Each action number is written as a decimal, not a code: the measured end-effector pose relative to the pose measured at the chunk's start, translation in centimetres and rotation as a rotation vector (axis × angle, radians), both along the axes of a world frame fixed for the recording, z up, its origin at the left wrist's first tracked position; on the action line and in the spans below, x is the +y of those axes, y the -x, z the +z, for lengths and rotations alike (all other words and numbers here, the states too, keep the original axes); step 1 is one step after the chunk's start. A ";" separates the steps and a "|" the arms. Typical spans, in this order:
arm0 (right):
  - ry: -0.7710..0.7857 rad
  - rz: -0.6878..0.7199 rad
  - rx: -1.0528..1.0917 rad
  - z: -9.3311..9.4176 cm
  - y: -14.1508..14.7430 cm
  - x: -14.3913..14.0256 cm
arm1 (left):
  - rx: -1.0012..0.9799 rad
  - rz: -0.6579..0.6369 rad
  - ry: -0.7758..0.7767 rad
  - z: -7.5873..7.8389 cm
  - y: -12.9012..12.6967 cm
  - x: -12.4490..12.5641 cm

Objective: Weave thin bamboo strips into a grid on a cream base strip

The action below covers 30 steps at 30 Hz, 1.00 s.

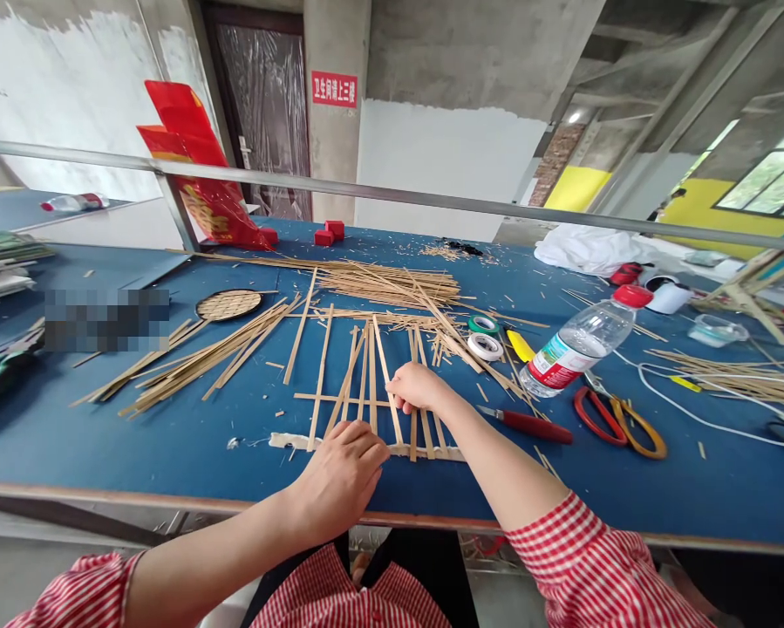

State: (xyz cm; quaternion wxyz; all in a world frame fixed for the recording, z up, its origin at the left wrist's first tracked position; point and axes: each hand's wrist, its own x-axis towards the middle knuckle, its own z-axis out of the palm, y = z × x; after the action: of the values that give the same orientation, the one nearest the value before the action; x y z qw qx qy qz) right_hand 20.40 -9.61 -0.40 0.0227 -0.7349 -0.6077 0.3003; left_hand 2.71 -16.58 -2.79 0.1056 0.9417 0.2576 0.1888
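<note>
nearest the table edge, the left hand (340,471) lies flat and open, its fingers pressing the lower ends of the upright bamboo strips (365,384) down near the strip of pale tape (287,441) that runs across their feet; it grasps nothing, it only pins. just beyond it the right hand (418,386) is closed around a thin crosswise strip (326,398), its fingertips pinched where that strip threads through the uprights. the uprights stand loosely fanned on the blue table (188,445), not parallel, so if the left hand lifts or slides they could splay further and the weave could open. the thin crosswise strip looks brittle; pushed too hard against an upright it may snap or pop out. to the right, close to the forearm, lie a red-handled knife (528,425) and scissors (617,421), and a sweep of the elbow could knock them or catch the blade. a plastic bottle (578,343) lies tilted just beyond, beside 2 tape rolls (484,337); it could roll onto the work. farther back sit loose heaps of bamboo strips (392,281) and a small round woven piece (229,304).
</note>
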 end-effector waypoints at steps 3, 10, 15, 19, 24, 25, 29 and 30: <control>0.020 0.011 0.092 0.2 -0.2 -0.4 | -0.007 0.002 -0.007 -0.2 0.0 0.0; 0.037 0.012 0.200 -0.7 -0.7 -0.4 | -0.035 0.065 0.037 -0.6 -0.5 -0.1; -0.020 0.014 0.259 -0.5 -2.1 -0.2 | -0.077 0.146 0.065 -1.1 -1.2 -0.2; -0.035 0.000 0.271 -0.7 -2.1 -0.1 | -0.083 0.170 0.032 -1.2 -1.4 -0.5; -0.013 -0.014 0.249 -1.0 -1.1 -0.4 | -0.061 0.152 -0.016 -1.4 -1.0 -0.9; -0.010 -0.013 0.241 -0.9 -1.0 -0.5 | -0.060 0.158 -0.014 -1.5 -1.0 -1.0; -0.004 -0.008 0.210 -0.5 -0.5 -0.9 | -0.057 0.208 -0.003 -1.5 -1.2 -1.0; -0.004 -0.009 0.203 -0.4 -0.5 -1.1 | -0.055 0.214 -0.006 -1.5 -1.3 -1.0</control>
State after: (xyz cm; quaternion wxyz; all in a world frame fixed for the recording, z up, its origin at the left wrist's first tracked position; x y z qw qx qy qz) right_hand 20.86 -10.66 -0.80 0.0868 -0.7033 -0.5997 0.3719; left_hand 4.01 -17.58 -4.32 0.0892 0.9035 0.3532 0.2257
